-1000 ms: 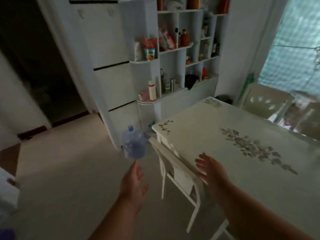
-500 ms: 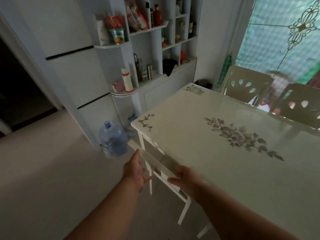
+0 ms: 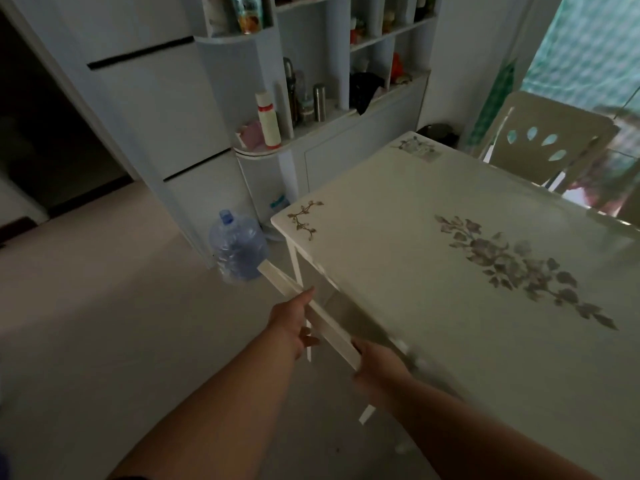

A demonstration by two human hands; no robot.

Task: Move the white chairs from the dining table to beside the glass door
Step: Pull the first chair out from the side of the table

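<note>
A white chair [image 3: 325,318] is tucked under the near side of the white dining table [image 3: 398,258], only its top rail and legs showing. My left hand [image 3: 292,322] grips the rail near its middle. My right hand [image 3: 377,367] holds the rail's near end, blurred. Another white chair [image 3: 540,140] with leaf-shaped cut-outs stands at the table's far side, in front of the green-patterned glass door [image 3: 588,46]. The edge of a further chair [image 3: 620,216] shows at the far right.
A blue water jug [image 3: 237,251] stands on the floor by the table's far-left corner. White shelving [image 3: 311,81] with bottles and jars lines the wall behind. A dark doorway [image 3: 45,116] opens at left. Pale floor [image 3: 104,323] spreads to my left.
Both hands have come down from open above the chair onto its top rail and closed on it. The view has moved closer to the table.
</note>
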